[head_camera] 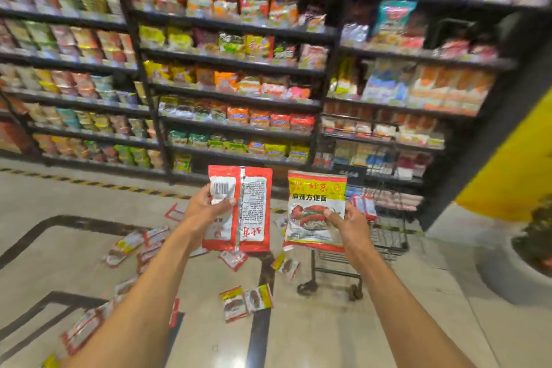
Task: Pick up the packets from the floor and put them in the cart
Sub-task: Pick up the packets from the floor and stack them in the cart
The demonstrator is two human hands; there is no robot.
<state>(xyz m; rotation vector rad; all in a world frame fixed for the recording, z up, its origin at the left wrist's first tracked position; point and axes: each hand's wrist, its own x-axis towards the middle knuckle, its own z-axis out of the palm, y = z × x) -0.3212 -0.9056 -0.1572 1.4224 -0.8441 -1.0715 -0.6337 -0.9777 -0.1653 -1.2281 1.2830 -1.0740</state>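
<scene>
My left hand (206, 212) grips a red and white packet (251, 212) held upright, its back with a barcode facing me. My right hand (351, 224) pinches a red and yellow noodle packet (313, 203) by its lower right edge, front side toward me. Both packets are raised at chest height above the floor. The black wire cart (385, 236) stands just right of my right hand, with several packets (363, 206) inside it. Several more packets lie scattered on the floor, such as a pair (246, 302) below my hands and others (131, 243) to the left.
Tall black shelves (239, 98) packed with snack packets fill the background. A yellow pillar (507, 164) and a grey planter (516, 272) stand at the right. The tiled floor (403, 323) has dark inlay lines and a yellow-black hazard strip along the shelves.
</scene>
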